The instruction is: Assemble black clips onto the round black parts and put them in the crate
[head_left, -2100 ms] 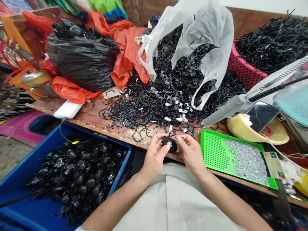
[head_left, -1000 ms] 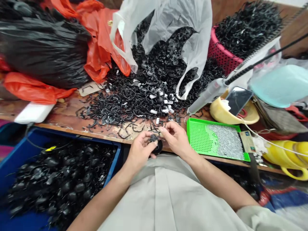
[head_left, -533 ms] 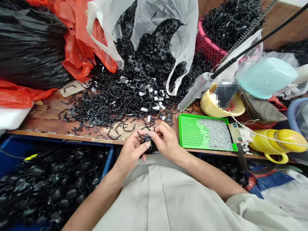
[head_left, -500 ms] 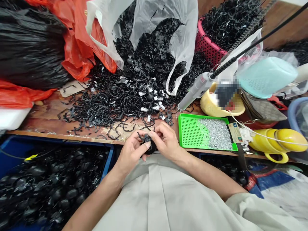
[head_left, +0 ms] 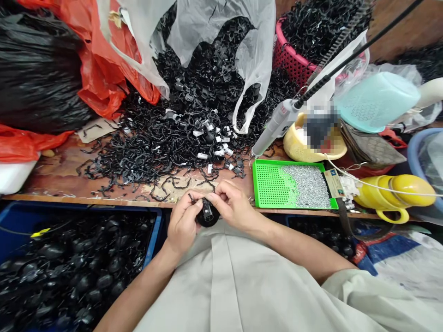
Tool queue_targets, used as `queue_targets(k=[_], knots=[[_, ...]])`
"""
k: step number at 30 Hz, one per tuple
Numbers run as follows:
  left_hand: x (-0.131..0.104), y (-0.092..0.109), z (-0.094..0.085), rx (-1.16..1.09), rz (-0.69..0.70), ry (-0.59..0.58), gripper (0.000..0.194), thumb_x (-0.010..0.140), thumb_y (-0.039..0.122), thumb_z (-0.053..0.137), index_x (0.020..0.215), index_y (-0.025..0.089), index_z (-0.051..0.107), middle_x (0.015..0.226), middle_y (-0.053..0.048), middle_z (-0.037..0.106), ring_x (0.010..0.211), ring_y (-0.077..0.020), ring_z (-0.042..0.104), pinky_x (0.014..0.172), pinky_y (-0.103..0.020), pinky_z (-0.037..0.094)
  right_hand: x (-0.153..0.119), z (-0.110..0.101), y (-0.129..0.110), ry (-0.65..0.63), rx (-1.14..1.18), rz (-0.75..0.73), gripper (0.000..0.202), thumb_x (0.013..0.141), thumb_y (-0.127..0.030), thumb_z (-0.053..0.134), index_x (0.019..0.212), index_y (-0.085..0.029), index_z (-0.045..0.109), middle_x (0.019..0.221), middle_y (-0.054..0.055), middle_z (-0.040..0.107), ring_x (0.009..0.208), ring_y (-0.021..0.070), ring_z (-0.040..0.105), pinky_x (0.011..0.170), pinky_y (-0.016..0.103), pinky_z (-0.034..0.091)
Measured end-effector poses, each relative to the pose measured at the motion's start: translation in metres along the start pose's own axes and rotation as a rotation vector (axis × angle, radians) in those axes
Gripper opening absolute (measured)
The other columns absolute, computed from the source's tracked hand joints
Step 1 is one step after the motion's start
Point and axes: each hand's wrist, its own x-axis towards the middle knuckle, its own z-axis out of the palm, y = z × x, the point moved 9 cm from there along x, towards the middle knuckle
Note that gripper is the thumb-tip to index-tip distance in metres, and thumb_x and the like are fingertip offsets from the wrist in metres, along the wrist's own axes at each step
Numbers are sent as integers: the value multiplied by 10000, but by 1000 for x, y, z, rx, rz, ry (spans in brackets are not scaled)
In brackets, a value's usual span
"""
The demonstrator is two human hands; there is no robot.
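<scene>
Close to my body, at the bench's front edge, both hands grip one round black plastic part (head_left: 208, 215). My left hand (head_left: 184, 222) is closed on its left side, the thumb lying across it. On the other side my right hand (head_left: 232, 205) has thumb and fingers pinched at its upper right edge. A darker raised block sits in the middle of the part, and a thin black strip sticks out above the left fingers. Just beyond my hands a heap of small black plastic strips (head_left: 148, 143) lies on the bench, with several white pieces among them.
A green tray (head_left: 273, 183) of small metal pieces stands on the right, beside a hanging grey electric screwdriver (head_left: 273, 127). Farther right is a yellow flask (head_left: 398, 191). A blue bin (head_left: 152, 240) of black parts sits at lower left. A pink basket (head_left: 290, 60) stands behind.
The black part has turned between my hands, so its middle block now shows. My left thumb has shifted left off its centre. The whole view has moved slightly.
</scene>
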Motion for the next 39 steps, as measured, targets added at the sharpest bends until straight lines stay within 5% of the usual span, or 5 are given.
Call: queue_targets(k=[15, 21, 28, 33, 39], knots=[[38, 5, -11, 26, -37, 35, 296, 811, 468, 607, 976, 230, 542, 661, 42, 576, 444, -129, 529, 334, -212, 376, 47, -171, 103, 165, -637, 279, 197, 908, -173, 520, 998, -137, 692, 976, 118, 682, 884, 199, 623, 824, 311, 464], [32, -5, 39, 194, -76, -200, 317, 813, 496, 602, 939, 207, 577, 729, 18, 600, 412, -99, 476, 351, -215, 377, 90, -159, 123, 22, -764, 340, 185, 807, -4, 527, 810, -94, 689, 834, 170, 696, 758, 218, 637, 716, 302, 435], [19, 16, 10, 305, 142, 12, 257, 868, 416, 568, 1049, 240, 611, 951, -49, 671, 648, -166, 596, 544, -265, 484, 43, -160, 71, 29, -840, 284, 131, 879, -202, 508, 863, -141, 623, 882, 157, 671, 753, 233, 607, 646, 317, 381], [8, 45, 58, 243, 477, -158, 195, 863, 248, 580, 1048, 239, 643, 1333, -88, 595, 1265, -255, 517, 1083, -387, 359, 14, -96, 41, -119, -433, 126, 99, 816, -218, 554, 718, -207, 558, 662, -11, 591, 588, 129, 503, 572, 254, 331], [36, 22, 47, 244, 346, -74, 196, 857, 314, 590, 1019, 223, 650, 1015, -71, 665, 939, -218, 622, 845, -324, 497, 23, -41, 53, -72, 55, 206, 181, 850, -304, 544, 706, -194, 542, 619, -41, 537, 559, 104, 462, 536, 224, 347]])
